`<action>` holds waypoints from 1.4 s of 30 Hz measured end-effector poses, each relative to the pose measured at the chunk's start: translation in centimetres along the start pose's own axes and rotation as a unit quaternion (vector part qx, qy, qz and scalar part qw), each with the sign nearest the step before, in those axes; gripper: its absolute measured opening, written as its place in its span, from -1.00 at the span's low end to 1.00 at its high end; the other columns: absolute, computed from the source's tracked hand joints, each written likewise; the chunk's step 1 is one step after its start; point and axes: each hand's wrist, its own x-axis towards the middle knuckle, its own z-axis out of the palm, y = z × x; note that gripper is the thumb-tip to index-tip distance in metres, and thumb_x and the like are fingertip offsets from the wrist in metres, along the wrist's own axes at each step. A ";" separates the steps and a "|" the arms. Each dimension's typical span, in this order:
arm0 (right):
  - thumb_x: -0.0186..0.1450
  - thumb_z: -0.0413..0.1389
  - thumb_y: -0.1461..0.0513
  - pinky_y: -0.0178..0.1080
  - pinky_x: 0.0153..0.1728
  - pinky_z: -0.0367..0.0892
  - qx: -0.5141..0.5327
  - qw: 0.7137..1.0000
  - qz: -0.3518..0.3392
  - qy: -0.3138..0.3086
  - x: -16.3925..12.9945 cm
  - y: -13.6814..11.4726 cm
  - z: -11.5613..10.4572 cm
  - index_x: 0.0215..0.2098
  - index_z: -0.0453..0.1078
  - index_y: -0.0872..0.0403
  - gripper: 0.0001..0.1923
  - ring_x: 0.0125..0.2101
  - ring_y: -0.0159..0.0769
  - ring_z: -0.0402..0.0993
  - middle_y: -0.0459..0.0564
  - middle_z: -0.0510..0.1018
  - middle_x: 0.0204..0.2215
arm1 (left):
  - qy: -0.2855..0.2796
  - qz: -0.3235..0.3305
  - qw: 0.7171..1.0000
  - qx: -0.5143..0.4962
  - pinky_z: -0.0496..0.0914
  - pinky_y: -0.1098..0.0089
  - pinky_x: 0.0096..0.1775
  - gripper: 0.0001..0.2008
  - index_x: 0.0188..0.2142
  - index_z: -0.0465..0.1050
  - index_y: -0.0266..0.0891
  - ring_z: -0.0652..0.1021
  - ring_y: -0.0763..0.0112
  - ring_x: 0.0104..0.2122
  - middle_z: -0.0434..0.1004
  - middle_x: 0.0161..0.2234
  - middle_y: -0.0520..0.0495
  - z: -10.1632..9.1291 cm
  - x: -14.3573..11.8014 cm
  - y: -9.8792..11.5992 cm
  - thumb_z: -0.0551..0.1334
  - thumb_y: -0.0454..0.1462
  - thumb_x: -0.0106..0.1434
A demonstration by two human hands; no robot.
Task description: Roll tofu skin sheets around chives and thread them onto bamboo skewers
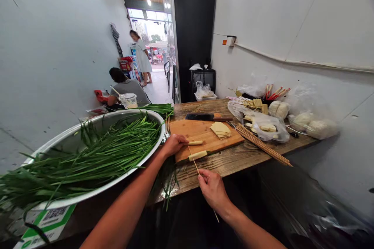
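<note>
My left hand (174, 144) rests on the near left corner of the rectangular wooden cutting board (204, 134), fingers curled round the end of a small pale rolled tofu-skin piece (195, 142) that lies on the board; the grip looks closed on it. My right hand (213, 188) is nearer to me, off the board's near edge and over the worn wooden tabletop (233, 159), pinched shut on a thin bamboo skewer (195, 163). The skewer runs from below my right wrist up and away to the left, passing through a second pale rolled tofu-skin piece (198, 155) that sits at the board's near edge, and its tip reaches close to the roll at my left hand.

Farther along the board lies a small stack of flat yellowish tofu-skin sheets (221, 129), and beyond that a dark-bladed cleaver with a wooden handle (204, 116) lies across the far edge. To the right of the board a loose bundle of bamboo skewers (263, 144) lies slanted on the table, with clear plastic bags of pale food (269, 126) and white lumps behind it against the wall.

To my left a wide round metal basin (73, 144) holds a heap of long green chives (96, 151), a few strands hanging over the table's near edge. Far down the corridor a person in grey (125, 87) sits with their back to me, and another person in a white dress (142, 58) stands near the doorway.
</note>
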 end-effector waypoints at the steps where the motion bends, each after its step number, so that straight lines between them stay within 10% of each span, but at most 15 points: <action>1: 0.19 -0.07 0.26 -0.38 -0.50 0.26 0.001 1.000 0.001 0.000 0.1 -0.1 0.0 -0.28 0.49 0.12 -0.70 -0.51 -0.32 0.47 -0.02 0.56 -0.50 | 0.005 -0.005 1.000 -0.004 0.35 0.48 -0.27 -0.81 -0.31 0.57 -0.23 0.53 0.43 -0.36 0.59 -0.35 -0.07 0.1 0.0 -0.1 0.17 -0.36 0.15; 42: 0.19 -0.06 0.31 -0.43 -0.52 0.15 -0.049 0.999 0.000 0.008 5.0 -0.4 1.9 -0.44 0.50 0.11 -0.73 -0.55 -0.40 0.41 -0.04 0.53 -0.58 | -0.014 -0.079 0.997 0.002 0.34 0.51 -0.32 -0.81 -0.37 0.57 -0.24 0.56 0.41 -0.38 0.61 -0.39 -0.03 -0.4 0.5 0.4 0.17 -0.34 0.09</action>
